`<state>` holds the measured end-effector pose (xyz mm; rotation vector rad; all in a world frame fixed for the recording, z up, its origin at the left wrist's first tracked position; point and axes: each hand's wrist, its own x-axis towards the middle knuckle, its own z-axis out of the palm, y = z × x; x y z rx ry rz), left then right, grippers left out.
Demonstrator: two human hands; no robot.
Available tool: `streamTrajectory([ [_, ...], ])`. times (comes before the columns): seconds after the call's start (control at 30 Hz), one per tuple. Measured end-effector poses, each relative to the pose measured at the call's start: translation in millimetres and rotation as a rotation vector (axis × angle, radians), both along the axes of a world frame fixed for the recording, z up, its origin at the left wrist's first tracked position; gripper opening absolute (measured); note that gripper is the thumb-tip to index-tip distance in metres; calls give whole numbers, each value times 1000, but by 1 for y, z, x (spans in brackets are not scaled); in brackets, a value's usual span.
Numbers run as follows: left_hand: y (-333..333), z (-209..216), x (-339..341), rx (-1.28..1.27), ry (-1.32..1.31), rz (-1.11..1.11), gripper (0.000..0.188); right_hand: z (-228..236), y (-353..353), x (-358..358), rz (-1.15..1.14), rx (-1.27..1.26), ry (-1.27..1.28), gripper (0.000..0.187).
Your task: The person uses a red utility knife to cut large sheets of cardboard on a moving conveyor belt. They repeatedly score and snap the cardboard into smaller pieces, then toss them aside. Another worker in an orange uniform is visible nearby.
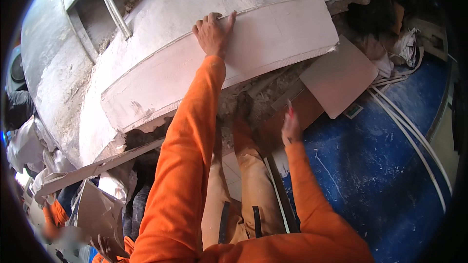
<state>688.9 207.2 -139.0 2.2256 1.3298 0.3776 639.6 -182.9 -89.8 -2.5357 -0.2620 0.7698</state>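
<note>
A long, pale strip of plasterboard (278, 34) lies tilted across a large grey-white surface (170, 12). My left hand (213, 38) is stretched out over the strip, its fingers hooked over the far edge. To the right and lower, my right hand (292, 130) is closed around a slim red tool (291, 109) that points away from me. Motion blur hides whether it is a knife or a marker. Just beyond that hand, a squarish board piece (341, 75) leans over a brown panel (307, 112).
Blue flooring (360, 165) with white dust spreads at right, crossed by pale pipes (414, 134). Rubble lies under the strip's near edge. Thin white pipes (112, 7) stand at upper left. At lower left, another person's hand (103, 248) is beside a bent board (100, 209).
</note>
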Motion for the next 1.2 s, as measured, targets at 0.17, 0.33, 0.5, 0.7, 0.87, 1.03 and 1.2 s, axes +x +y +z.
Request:
streamTrajectory([
  [0.17, 37, -22, -58, -126, -274, -141, 55, -4, 164, 4, 27, 225, -108, 25],
  [0.33, 63, -17, -127, -123, 343, -370, 76, -15, 174, -2, -165, 441, -101, 27],
  [0.5, 58, -22, -142, -36, 173, -297, 85, 12, 228, 5, -458, 419, 6, 41],
  [0.7, 68, -22, -138, -303, 253, -287, 95, -3, 263, 28, -911, 748, 331, 39],
  [0.87, 104, -13, -126, -230, 189, -204, 79, -23, 228, 29, -796, 696, 479, 33],
  [1.03, 112, 9, -98, -153, 261, -82, 73, -69, 127, 72, -674, 417, -359, 30],
  [1.2, 110, 30, -88, -149, 379, -138, 75, -18, 125, 209, -409, 146, -693, 46],
])
